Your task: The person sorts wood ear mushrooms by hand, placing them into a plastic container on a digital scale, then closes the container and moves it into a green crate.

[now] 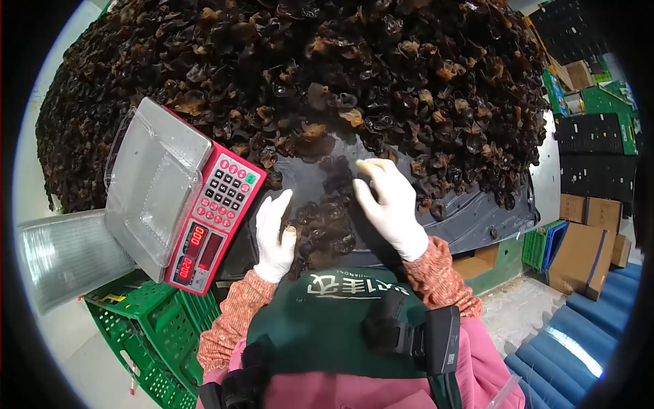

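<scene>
Gap between left hand and right hand, scale leftward, dark heap beyond

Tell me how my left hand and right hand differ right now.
Your left hand is beside the scale; your right hand is farther from it. The left thumb has a brownish tip, while the right thumb looks white. The left fingers point toward the dark heap; the right fingers lean leftward. Both wear white gloves and look empty.

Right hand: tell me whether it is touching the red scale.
No, the left hand is between the right hand and the red scale.
</scene>
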The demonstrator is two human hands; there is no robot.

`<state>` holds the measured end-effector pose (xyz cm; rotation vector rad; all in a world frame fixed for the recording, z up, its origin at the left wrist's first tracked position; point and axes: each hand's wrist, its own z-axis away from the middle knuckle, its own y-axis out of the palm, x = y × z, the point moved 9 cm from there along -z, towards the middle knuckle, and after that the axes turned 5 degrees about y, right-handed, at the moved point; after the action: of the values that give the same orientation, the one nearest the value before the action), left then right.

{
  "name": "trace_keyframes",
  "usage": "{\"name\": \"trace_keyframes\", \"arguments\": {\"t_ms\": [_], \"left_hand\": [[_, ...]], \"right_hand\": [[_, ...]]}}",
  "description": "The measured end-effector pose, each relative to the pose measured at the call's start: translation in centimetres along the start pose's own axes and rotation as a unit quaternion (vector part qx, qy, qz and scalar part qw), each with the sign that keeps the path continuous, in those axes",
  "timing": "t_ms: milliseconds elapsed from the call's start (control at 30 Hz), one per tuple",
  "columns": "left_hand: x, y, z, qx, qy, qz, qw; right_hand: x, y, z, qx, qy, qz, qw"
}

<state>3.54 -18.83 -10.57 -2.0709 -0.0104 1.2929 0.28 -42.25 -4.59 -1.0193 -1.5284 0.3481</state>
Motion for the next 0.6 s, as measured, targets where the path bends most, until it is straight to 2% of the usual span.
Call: {"name": "trace_keyframes", "arguments": {"t_ms": [67, 133, 233, 333, 367, 467, 600], "left_hand": [[-0.1, 0.0, -0.1, -0.004, -0.003, -0.004, 1.0], [-0.1, 0.0, 0.0, -0.006, -0.018, -0.011, 1.0], [0.0, 0.0, 0.1, -0.005, -0.025, -0.026, 0.999], [0.1, 0.1, 0.2, -0.005, -0.016, -0.031, 0.999], [0.1, 0.0, 0.0, -0.006, -0.011, -0.024, 1.0], [-0.1, 0.0, -0.1, -0.009, -0.006, -0.034, 0.999], [-0.4, -0.2, -0.5, -0.009, -0.002, -0.022, 1.0]], "right_hand": [[1.0, 1.8, -0.5, 0.008, -0.015, 0.096, 0.995], [0.5, 4.2, -0.1, 0.05, -0.018, 0.098, 0.994], [1.3, 4.7, 0.7, 0.062, -0.046, -0.019, 0.997], [-0.3, 4.6, 1.2, 0.113, 0.161, -0.22, 0.955], [-0.9, 4.3, 1.1, 0.075, 0.168, -0.238, 0.954], [-2.0, 5.0, 1.3, 0.122, 0.247, -0.34, 0.899], [-2.9, 5.7, 2.0, 0.166, 0.277, -0.387, 0.864]]}}
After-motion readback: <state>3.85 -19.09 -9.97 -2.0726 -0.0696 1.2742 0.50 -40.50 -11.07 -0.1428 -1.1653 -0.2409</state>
